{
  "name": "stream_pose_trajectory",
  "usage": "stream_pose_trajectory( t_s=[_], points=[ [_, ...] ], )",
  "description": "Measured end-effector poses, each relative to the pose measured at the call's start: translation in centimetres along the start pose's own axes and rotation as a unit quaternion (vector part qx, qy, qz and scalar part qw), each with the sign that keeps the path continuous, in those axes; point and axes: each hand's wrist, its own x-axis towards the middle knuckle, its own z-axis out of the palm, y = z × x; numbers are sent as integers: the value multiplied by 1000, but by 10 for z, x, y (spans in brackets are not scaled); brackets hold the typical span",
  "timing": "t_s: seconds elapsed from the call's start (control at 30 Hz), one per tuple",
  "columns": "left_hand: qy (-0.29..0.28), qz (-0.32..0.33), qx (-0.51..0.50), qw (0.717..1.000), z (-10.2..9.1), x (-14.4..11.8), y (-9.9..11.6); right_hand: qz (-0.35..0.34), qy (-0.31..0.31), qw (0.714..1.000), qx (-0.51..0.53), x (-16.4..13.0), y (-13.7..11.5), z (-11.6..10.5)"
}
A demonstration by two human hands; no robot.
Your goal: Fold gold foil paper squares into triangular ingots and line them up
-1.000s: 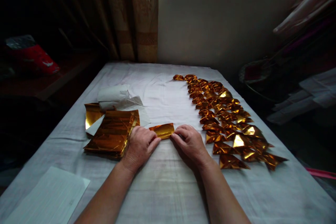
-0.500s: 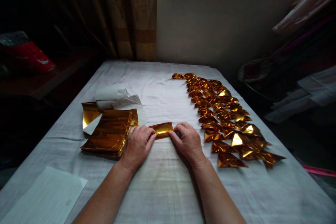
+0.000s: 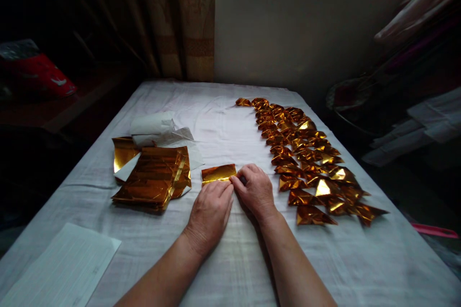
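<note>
The folded strip [image 3: 218, 173] is shiny gold, as are the stack of foil sheets [image 3: 153, 180] and the row of folded pieces [image 3: 306, 163]. The tablecloth [image 3: 223, 115] is white, the lined paper [image 3: 61, 268] pale, the bag [image 3: 39, 74] red.

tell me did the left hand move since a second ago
Yes. The left hand slid right along the gold strip, away from the gold sheet stack, toward the right hand.
</note>
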Motion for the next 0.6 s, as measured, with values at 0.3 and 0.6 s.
stream_pose_trajectory(
  t_s=[0.3,0.6],
  points=[
    [-22,-18,45,999,11,-7,3,3,12,1000,28,0,3,1],
    [-35,-52,37,997,2,-6,6,1,8,999,54,-1,8,3]
  ],
)
